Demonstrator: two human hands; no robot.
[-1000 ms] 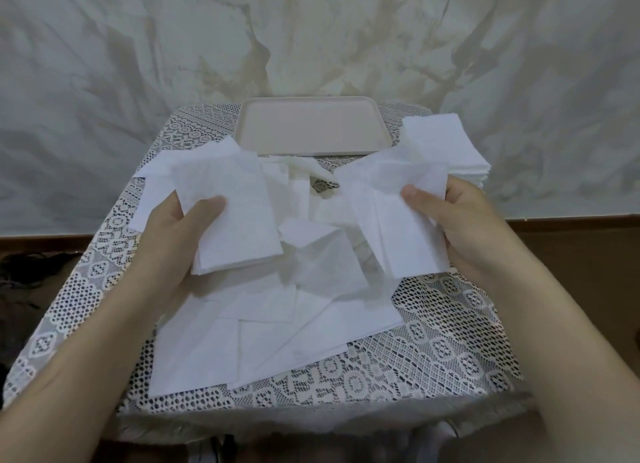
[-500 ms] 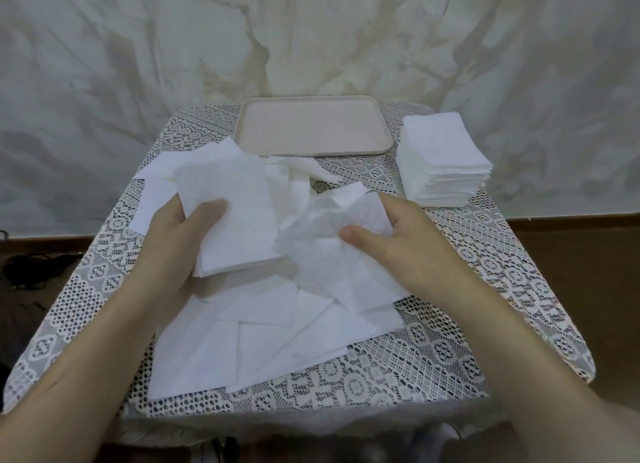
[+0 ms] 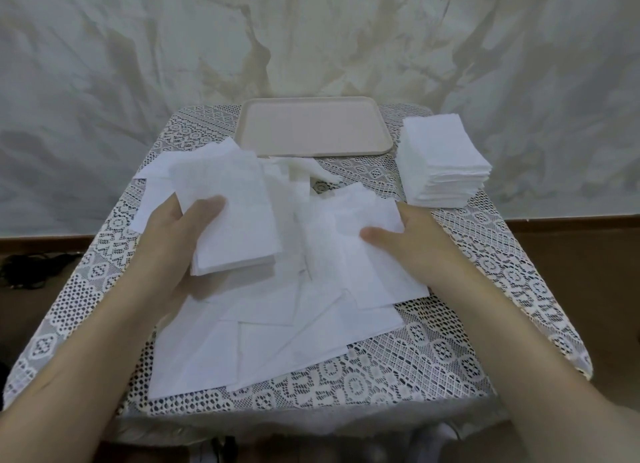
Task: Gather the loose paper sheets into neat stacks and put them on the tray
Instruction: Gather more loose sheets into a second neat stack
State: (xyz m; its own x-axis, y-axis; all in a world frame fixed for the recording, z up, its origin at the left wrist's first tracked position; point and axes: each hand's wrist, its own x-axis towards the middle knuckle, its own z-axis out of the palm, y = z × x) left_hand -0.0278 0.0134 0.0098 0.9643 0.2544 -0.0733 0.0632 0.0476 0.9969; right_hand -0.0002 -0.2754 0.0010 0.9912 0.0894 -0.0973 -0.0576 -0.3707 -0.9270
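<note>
Loose white paper sheets (image 3: 263,338) lie scattered over the middle of the table. My left hand (image 3: 173,234) grips a small gathered stack of sheets (image 3: 232,220), thumb on top, held a little above the pile. My right hand (image 3: 412,241) pinches a single sheet (image 3: 349,227) at its right edge, thumb on top. A pale pink tray (image 3: 313,127) sits bare at the table's far edge. A neat thick stack of sheets (image 3: 441,161) stands on the table to the right of the tray.
The small table is covered by a white lace cloth (image 3: 446,355). A draped pale sheet (image 3: 138,64) hangs as a backdrop right behind the table. Dark floor shows at both sides.
My right hand came in from the right with a sheet, lowered it over the pile, and now holds it flatter beside the left hand's stack. The left hand has barely moved.
</note>
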